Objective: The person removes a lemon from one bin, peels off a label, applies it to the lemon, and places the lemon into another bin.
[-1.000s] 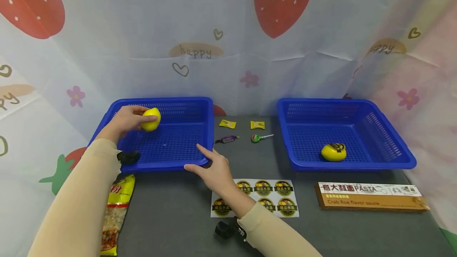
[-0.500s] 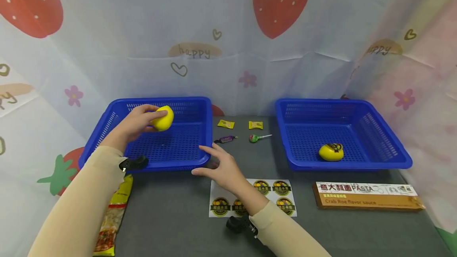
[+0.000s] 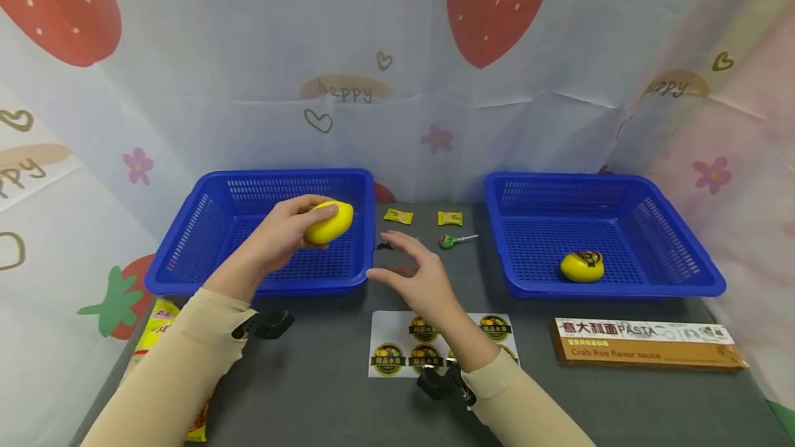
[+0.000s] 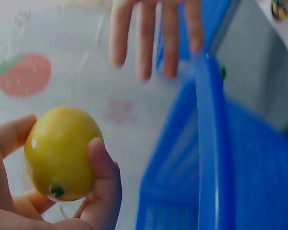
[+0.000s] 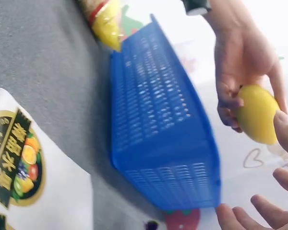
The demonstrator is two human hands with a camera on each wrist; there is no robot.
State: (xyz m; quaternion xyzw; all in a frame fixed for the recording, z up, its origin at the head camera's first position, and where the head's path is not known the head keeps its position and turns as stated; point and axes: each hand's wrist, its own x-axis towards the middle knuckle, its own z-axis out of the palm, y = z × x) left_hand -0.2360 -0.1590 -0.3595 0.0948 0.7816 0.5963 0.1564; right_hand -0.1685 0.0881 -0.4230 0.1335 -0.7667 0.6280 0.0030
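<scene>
I see a gray table (image 3: 335, 385) with a strawberry cloth (image 3: 261, 33) behind it; the left hand (image 3: 282, 232) grips a yellow fruit (image 3: 331, 223), the right hand (image 3: 424, 284) spreads its fingers.

Candies (image 3: 450, 219) lie between the left basket (image 3: 338, 264) and right basket (image 3: 540, 233).

**Stretches left arm (image 3: 175, 368) and right arm (image 3: 524, 399) forward**

Grips with the left hand (image 3: 282, 230), between curled left fingers (image 5: 226, 112) and thumb. Holds the right hand (image 3: 420, 280) nearby, with right fingers (image 4: 145, 45) extended and slightly spread, thumb set apart.
</scene>
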